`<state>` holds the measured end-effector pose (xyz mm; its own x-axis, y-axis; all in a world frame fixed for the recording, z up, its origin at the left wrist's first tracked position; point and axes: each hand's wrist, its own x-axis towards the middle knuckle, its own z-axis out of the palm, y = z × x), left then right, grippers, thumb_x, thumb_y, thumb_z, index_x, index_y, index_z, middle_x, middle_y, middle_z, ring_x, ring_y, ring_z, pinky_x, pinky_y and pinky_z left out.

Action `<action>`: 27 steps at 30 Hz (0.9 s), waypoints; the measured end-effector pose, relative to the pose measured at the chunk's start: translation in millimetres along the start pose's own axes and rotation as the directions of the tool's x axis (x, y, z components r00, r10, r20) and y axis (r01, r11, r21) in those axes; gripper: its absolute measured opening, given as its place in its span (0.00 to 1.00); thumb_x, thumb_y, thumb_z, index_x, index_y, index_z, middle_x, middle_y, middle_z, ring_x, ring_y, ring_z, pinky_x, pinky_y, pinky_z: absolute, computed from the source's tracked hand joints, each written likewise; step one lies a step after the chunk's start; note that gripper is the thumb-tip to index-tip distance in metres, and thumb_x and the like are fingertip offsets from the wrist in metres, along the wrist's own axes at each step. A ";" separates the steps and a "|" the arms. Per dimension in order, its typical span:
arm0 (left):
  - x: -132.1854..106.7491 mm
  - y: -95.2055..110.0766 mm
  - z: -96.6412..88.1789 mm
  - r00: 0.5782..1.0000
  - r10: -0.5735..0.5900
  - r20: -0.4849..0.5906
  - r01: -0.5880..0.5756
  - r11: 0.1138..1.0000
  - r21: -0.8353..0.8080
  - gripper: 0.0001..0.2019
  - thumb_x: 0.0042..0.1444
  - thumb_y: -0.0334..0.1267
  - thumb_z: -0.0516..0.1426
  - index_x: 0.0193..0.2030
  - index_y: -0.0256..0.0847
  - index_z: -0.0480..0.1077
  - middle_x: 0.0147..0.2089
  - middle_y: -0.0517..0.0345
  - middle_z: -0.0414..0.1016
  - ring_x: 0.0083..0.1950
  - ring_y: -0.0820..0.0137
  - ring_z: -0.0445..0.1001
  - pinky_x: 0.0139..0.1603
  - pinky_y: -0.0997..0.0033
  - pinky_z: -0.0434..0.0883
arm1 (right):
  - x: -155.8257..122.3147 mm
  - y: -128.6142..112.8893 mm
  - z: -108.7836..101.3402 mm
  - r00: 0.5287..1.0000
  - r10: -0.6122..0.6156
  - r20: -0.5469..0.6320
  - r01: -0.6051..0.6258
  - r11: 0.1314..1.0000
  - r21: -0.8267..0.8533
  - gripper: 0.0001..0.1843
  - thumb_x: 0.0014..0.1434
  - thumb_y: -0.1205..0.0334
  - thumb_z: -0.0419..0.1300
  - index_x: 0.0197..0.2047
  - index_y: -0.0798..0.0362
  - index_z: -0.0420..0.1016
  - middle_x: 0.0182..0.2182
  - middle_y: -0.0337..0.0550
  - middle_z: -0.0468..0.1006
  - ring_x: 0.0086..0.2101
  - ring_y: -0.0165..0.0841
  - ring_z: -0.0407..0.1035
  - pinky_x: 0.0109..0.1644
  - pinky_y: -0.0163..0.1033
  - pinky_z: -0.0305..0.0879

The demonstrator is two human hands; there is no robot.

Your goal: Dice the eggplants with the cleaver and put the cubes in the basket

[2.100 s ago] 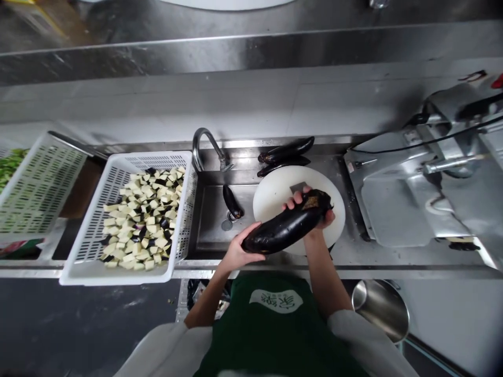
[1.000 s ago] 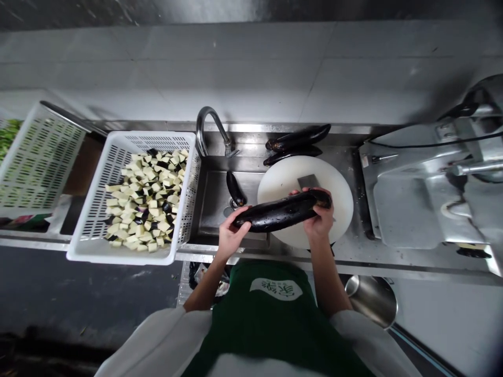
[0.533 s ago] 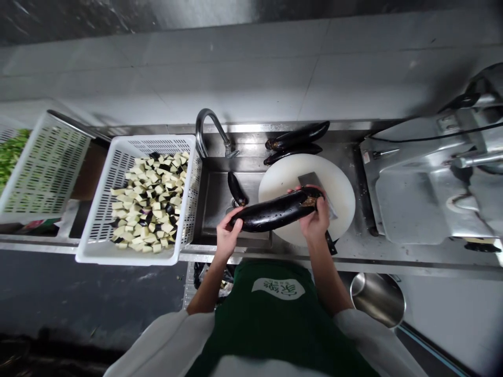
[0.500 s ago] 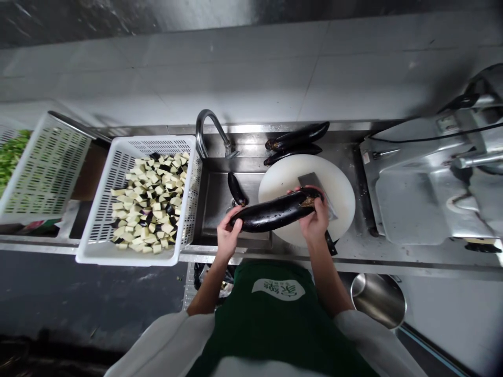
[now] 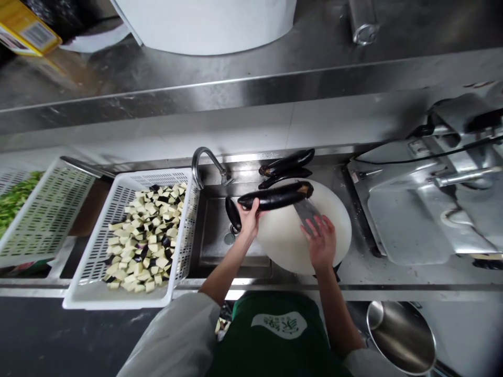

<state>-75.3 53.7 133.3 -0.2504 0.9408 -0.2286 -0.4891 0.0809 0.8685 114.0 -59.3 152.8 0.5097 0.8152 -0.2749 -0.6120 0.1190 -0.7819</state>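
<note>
A long dark eggplant (image 5: 275, 197) is gripped near its left end by my left hand (image 5: 250, 217), above the left part of the round white cutting board (image 5: 283, 241). My right hand (image 5: 321, 243) is off the eggplant, its fingers spread over a cleaver (image 5: 306, 209) lying on the board. Part of the blade shows beyond the fingertips; most of the handle is hidden under the hand and wrist. Two more eggplants (image 5: 288, 162) lie behind the board. One small eggplant (image 5: 233, 213) sits in the sink.
A white basket (image 5: 118, 293) of cut eggplant chunks (image 5: 151, 235) stands left of the sink (image 5: 212, 251), with a curved faucet (image 5: 204, 157) behind. Farther left is a basket of greens (image 5: 18, 199). A metal machine (image 5: 412, 209) stands at right, a steel pot (image 5: 404, 340) below, a shelf (image 5: 236, 94) overhead.
My right hand has let go of the eggplant's stem end and moved down over the cleaver. The left hand has carried the eggplant up and away from me. My view has tilted upward.
</note>
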 end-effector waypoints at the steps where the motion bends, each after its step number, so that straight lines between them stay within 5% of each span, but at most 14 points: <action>1: 22.1 -6.1 17.9 1.000 0.017 0.007 -0.017 1.000 0.003 0.40 0.47 0.54 0.74 0.59 0.50 0.56 0.54 0.55 0.76 0.46 0.66 0.81 0.42 0.66 0.81 | -0.3 -1.0 -12.5 1.000 0.014 -0.014 -0.014 1.000 -0.013 0.22 0.57 0.48 0.69 0.52 0.43 0.76 0.52 0.42 0.81 0.49 0.41 0.78 0.55 0.58 0.75; 5: 100.1 -40.1 76.6 0.998 0.052 0.048 -0.056 0.995 0.082 0.39 0.51 0.49 0.73 0.62 0.47 0.55 0.53 0.52 0.76 0.46 0.69 0.80 0.48 0.65 0.80 | -16.1 5.9 -54.0 0.994 0.101 -0.032 -0.104 0.988 -0.114 0.23 0.53 0.47 0.72 0.47 0.50 0.77 0.36 0.43 0.84 0.35 0.40 0.80 0.41 0.51 0.80; 9: 137.7 -69.8 82.9 0.959 0.263 0.101 -0.282 0.902 0.327 0.39 0.44 0.41 0.76 0.60 0.42 0.64 0.59 0.49 0.72 0.59 0.67 0.75 0.62 0.68 0.72 | -38.0 20.1 -75.6 0.988 0.101 -0.117 -0.121 0.977 -0.175 0.24 0.52 0.44 0.73 0.44 0.52 0.78 0.30 0.41 0.83 0.31 0.36 0.79 0.35 0.45 0.79; 17: 142.5 -82.6 37.3 0.969 0.206 0.134 -0.241 0.904 0.352 0.36 0.52 0.40 0.72 0.66 0.46 0.65 0.54 0.53 0.71 0.40 0.77 0.74 0.47 0.74 0.73 | -43.8 28.5 -79.5 0.981 0.121 -0.152 -0.166 0.928 -0.334 0.26 0.47 0.43 0.76 0.40 0.54 0.79 0.30 0.40 0.81 0.30 0.34 0.77 0.34 0.43 0.79; 21: 143.4 -81.5 5.9 0.957 0.288 0.021 -0.264 0.843 0.468 0.15 0.65 0.45 0.62 0.53 0.40 0.73 0.43 0.55 0.75 0.40 0.73 0.75 0.47 0.74 0.73 | -38.6 26.3 -72.1 0.985 0.001 -0.173 -0.091 0.852 -0.515 0.28 0.48 0.36 0.73 0.35 0.54 0.77 0.25 0.38 0.78 0.27 0.34 0.75 0.37 0.43 0.77; 24: 135.9 -85.8 -46.9 0.978 0.198 -0.072 -0.090 0.701 0.708 0.16 0.73 0.44 0.50 0.48 0.39 0.75 0.42 0.53 0.78 0.45 0.70 0.76 0.50 0.73 0.72 | -39.6 23.5 -80.1 0.974 -0.093 -0.206 -0.109 0.604 -0.789 0.28 0.54 0.33 0.66 0.31 0.53 0.75 0.22 0.40 0.77 0.28 0.36 0.74 0.40 0.43 0.74; 27: 119.4 -96.3 -119.0 0.975 0.031 -0.221 0.169 0.542 0.823 0.13 0.71 0.39 0.52 0.54 0.38 0.74 0.47 0.50 0.80 0.49 0.68 0.78 0.53 0.72 0.71 | -42.7 19.1 -101.7 0.966 -0.175 -0.191 -0.136 0.286 -0.949 0.27 0.59 0.35 0.59 0.35 0.52 0.78 0.30 0.48 0.82 0.35 0.42 0.76 0.45 0.44 0.72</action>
<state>-157.5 119.1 -30.0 -0.4437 0.8470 -0.2927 0.3804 0.4737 0.7943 142.1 -149.5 92.7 0.7151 0.6581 -0.2358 0.3293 -0.6147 -0.7168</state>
